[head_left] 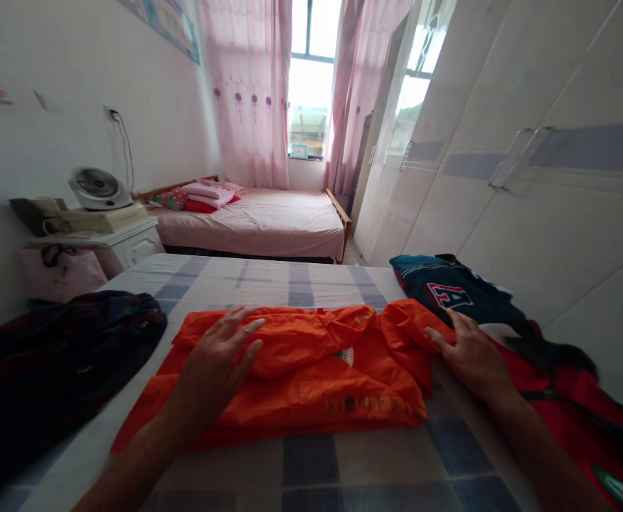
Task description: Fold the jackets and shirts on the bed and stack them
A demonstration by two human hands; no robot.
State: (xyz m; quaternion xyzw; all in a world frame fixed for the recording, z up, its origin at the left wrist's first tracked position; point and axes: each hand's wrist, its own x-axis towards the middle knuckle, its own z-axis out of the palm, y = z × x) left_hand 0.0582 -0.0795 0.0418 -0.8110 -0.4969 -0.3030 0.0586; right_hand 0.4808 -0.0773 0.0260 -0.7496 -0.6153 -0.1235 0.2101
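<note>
An orange shirt point(301, 370) with a collar and dark printed marks near its lower edge lies partly folded on the bed in front of me. My left hand point(226, 348) rests over its left part, palm down with the fingers spread. At the shirt's right end, my right hand point(469, 348) has its thumb and fingers around the sleeve point(412, 327), which lies bent across the body of the shirt. The fingertips on the far side of that sleeve are partly hidden.
Dark clothing point(66, 355) lies to the left. On the right are a navy garment with a letter A point(450, 291) and a red jacket point(567, 405). Blue-and-white checked sheet point(311, 469) lies beneath. Beyond are a pink bed point(279, 220), a fan point(98, 186) and wardrobe doors point(466, 199).
</note>
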